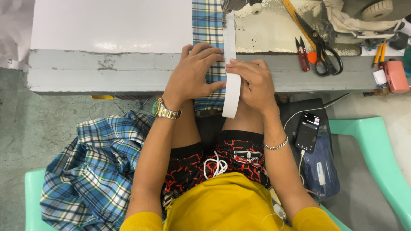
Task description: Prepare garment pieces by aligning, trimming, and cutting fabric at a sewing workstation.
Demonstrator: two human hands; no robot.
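Grey and worn, our sewing table (107, 70) runs across the view, and we place everything by it. At its near edge our left hand (195, 72) lies flat with fingers spread, pressing the blue checked cloth (208, 30) onto the tabletop. Just beside it our right hand (252, 81) pinches the white strip (232, 92), which hangs off the table edge and runs up to the sewing machine (265, 17) at the far side. We judge the strip only partly fed, since a long tail hangs free. Scissors (323, 53) and red snips (302, 53) rest to the right on the table.
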